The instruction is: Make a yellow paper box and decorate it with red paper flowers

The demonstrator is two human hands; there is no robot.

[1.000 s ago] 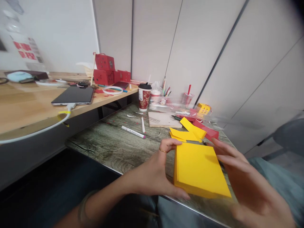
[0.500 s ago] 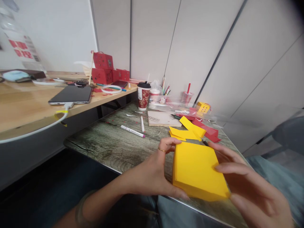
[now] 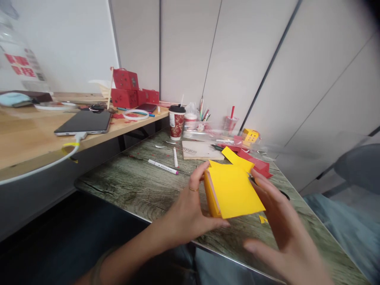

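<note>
one yellow box, underside hidden

the left hand holds the box's left side above the table, near its front edge. the right hand, blurred, is spread wide; whether it touches, i cannot tell. it partly hides one black object. two white pens lie farther back.

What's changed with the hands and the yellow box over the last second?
The yellow box has moved away from the person and slightly left; a pale strip now shows along its left edge. The right hand has taken its thumb off the box's near corner. The left hand keeps its hold; the purple-tipped marker and paper cup stayed put.
</note>
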